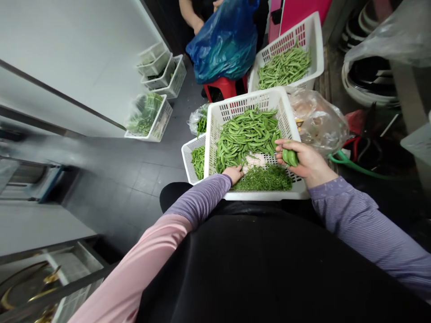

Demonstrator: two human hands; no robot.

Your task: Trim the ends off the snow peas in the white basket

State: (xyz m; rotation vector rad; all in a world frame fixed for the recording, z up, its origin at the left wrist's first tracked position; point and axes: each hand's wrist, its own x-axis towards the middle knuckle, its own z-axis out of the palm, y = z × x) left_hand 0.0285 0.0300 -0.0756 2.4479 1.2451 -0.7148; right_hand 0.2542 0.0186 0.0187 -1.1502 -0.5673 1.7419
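Observation:
A white plastic basket rests at my lap, with a heap of green snow peas filling its back and left. Along its front lies a pile of fine green trimmings. My right hand is over the basket's right side, closed around several snow peas, its thumb and forefinger pinched together above them. At the heap's front left edge, my left hand reaches down with its fingers drawn together against the pods. What they grip, if anything, is too small to make out.
A smaller basket of pods stands at the left. Behind are a basket of green beans, a red stool with a blue bag, and another person's arm. A clear plastic bag sits at right.

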